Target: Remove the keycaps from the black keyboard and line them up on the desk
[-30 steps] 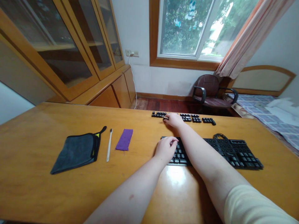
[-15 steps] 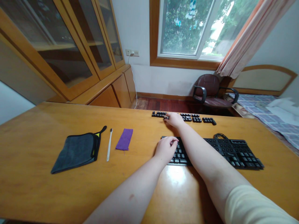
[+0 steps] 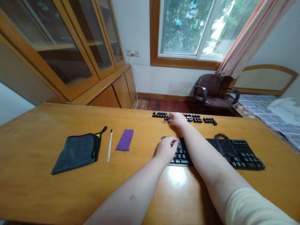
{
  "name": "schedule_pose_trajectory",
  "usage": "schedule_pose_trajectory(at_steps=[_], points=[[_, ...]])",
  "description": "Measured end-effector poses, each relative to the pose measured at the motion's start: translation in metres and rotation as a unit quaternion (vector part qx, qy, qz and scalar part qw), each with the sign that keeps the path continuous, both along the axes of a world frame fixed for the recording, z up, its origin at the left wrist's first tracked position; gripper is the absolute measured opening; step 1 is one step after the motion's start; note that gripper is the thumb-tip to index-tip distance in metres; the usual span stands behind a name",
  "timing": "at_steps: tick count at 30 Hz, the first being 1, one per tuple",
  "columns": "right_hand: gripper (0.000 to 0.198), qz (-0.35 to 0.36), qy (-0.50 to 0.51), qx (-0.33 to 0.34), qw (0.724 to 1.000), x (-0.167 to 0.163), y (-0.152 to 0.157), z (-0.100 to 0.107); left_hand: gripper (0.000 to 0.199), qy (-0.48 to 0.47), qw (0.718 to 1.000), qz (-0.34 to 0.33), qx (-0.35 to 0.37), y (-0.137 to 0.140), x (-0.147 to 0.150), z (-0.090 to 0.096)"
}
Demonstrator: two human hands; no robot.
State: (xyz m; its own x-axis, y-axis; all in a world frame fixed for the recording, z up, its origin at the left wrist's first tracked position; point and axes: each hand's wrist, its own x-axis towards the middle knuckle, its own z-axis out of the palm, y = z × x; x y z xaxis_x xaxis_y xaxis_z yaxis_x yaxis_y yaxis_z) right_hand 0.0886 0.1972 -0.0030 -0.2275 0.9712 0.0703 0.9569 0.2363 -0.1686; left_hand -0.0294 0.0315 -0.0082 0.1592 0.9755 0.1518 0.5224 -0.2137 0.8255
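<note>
A black keyboard (image 3: 234,153) lies on the desk, with several key positions in its upper rows showing no caps. My left hand (image 3: 167,149) rests over its left end, fingers curled and thumb against the index finger; whatever may be between them is hidden. Along the desk's far edge, loose black keycaps (image 3: 160,114) lie in rows. Reaching across the keyboard, my right hand (image 3: 177,119) pinches at a keycap (image 3: 170,118) in the lower row, its fingertips low at the desk surface. The hand covers part of these rows.
Left of the keyboard lie a purple cloth (image 3: 125,140), a white toothbrush (image 3: 110,146) and a folded grey cloth (image 3: 77,151) with black trim. A coiled cable (image 3: 221,136) sits behind the keyboard. Beyond the desk stand an armchair (image 3: 209,90) and a glass-door cabinet (image 3: 93,84).
My right hand has shifted slightly right along the keycap rows, and a keycap it partly covered now shows to the left of its fingertips. My left hand stays in place.
</note>
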Motion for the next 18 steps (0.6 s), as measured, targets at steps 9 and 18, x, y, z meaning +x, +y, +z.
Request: schedule_pose_trajectory(at_steps=[9,18], points=[[0.025,-0.007,0.001,-0.012,1.000,-0.001,-0.001,0.002,0.020,-0.001,1.000,0.003,-0.005,0.000,0.000,-0.001],[0.027,0.017,-0.004,0.012,1.000,-0.011,-0.009,0.006,0.019,0.002,1.000,0.004,-0.009,0.000,0.000,0.000]])
